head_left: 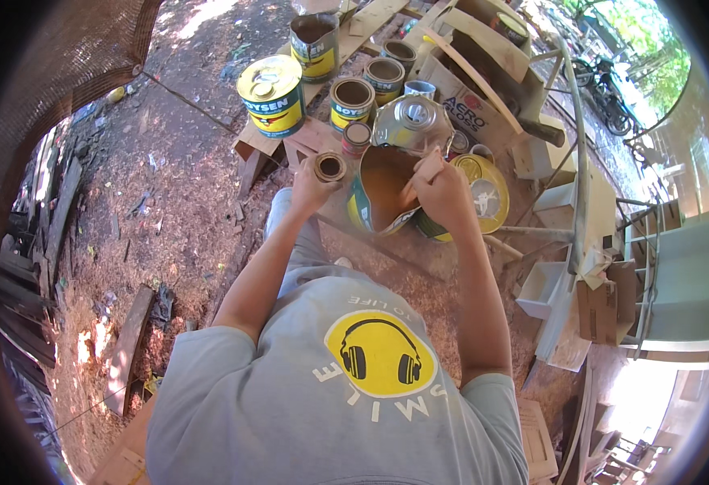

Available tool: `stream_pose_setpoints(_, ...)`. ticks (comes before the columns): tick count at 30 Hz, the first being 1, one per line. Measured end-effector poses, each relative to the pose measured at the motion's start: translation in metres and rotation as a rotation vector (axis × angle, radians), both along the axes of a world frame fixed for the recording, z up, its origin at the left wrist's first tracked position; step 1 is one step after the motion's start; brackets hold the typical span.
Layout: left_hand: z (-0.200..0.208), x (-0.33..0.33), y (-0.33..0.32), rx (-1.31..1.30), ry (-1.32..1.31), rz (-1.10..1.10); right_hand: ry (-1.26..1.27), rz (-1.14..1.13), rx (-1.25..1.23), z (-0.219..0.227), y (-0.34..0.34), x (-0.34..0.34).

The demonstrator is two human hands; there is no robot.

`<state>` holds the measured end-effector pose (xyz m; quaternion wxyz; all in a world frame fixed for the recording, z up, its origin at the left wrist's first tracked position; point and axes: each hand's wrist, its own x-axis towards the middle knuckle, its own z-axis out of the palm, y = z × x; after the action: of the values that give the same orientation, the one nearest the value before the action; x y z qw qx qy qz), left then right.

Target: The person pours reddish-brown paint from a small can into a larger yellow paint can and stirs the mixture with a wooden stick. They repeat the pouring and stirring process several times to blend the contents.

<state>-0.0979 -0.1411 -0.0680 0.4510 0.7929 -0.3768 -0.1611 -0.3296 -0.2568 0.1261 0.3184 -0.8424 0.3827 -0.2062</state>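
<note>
The large open can [383, 190] stands tilted, its bent silver lid [413, 121] folded up behind it, brown paste inside. A flat wooden stick [424, 171] dips into it from the right. Just left of this can, a small round tin [330, 166] is held up, also brown inside.

Bright daylight, dappled sun patches on ground, overexposed area at right edge. Glare on tilted metal can lid [413, 121]. Strong fisheye bending, dark vignette at rim. Centre sharp.
</note>
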Motion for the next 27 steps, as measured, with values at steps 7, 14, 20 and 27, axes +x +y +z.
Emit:
stream_pose_setpoints(7, -0.016, -0.004, -0.012, -0.039, 0.035, -0.019, 0.011, -0.014, 0.007, -0.012, -0.015, 0.008)
stream_pose_setpoints(14, -0.009, -0.004, -0.013, 0.012, -0.037, -0.062, -0.151, 0.060, 0.035, -0.024, -0.020, 0.009)
stream_pose_setpoints(20, 0.010, 0.002, 0.009, 0.109, 0.037, -0.052, 0.027, -0.037, 0.166, -0.018, -0.017, 0.005)
stream_pose_setpoints(27, 0.021, 0.009, 0.009, 0.116, 0.070, -0.035, 0.039, -0.060, -0.102, -0.020, -0.017, 0.004)
